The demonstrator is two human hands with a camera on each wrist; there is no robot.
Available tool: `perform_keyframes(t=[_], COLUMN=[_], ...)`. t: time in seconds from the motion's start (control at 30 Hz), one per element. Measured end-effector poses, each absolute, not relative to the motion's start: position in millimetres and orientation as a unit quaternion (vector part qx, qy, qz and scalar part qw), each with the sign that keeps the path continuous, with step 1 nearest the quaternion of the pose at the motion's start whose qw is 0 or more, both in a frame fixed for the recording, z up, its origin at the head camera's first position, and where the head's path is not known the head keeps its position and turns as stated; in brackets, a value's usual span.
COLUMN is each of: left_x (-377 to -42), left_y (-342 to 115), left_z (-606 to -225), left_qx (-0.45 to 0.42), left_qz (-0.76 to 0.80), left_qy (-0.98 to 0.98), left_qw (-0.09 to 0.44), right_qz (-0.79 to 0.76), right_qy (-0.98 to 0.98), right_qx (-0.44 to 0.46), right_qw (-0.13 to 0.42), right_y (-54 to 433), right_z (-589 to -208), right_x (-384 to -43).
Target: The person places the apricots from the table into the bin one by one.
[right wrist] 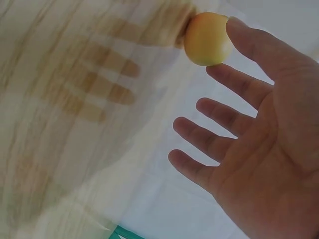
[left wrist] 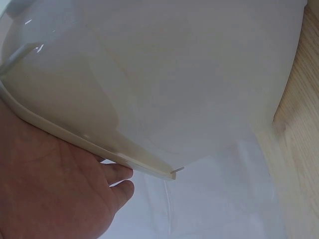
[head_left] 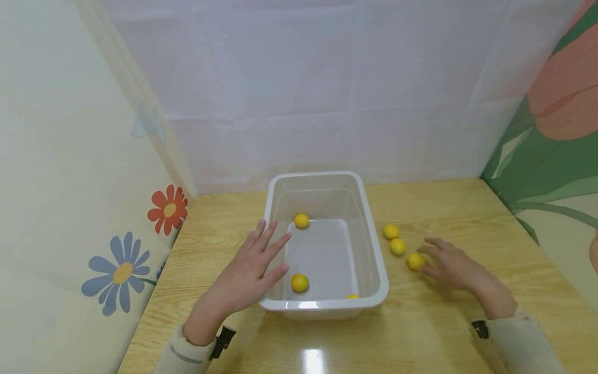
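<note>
A pale plastic tub stands on the table. My left hand lies along its left rim with fingers spread; the left wrist view shows the palm against the tub's outer wall. To the right of the tub, my right hand is close to a small yellow lemon-like fruit. In the right wrist view, the thumb and forefinger are at either side of that fruit, not curled round it, and the other fingers are spread.
Two more yellow fruits lie between the tub and my right hand. Inside the tub are a fruit at the back, one at the front and a partly hidden one. A white cloth hangs behind the wooden table.
</note>
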State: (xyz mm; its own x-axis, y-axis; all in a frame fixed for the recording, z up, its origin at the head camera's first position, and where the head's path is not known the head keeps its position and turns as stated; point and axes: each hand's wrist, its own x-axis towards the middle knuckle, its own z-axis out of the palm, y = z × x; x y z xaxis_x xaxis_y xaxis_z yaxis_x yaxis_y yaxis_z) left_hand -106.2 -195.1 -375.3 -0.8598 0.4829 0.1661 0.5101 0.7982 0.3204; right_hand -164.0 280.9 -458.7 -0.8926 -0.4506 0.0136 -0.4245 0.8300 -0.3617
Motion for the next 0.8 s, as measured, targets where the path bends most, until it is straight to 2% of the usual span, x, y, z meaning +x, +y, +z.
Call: perform_keyframes(t=[0.8], left_x=[-105.7], left_y=[-195.0], left_z=[-374.4], left_qx=[-0.262], left_qz=[-0.179], left_qy=[-0.947], left_qw=[0.039], right_qz=[-0.166], right_qy=[0.956], right_qx=[-0.237], right_qw=[0.042], right_y=[275.4], right_z=[-467.5], right_x=[-173.0])
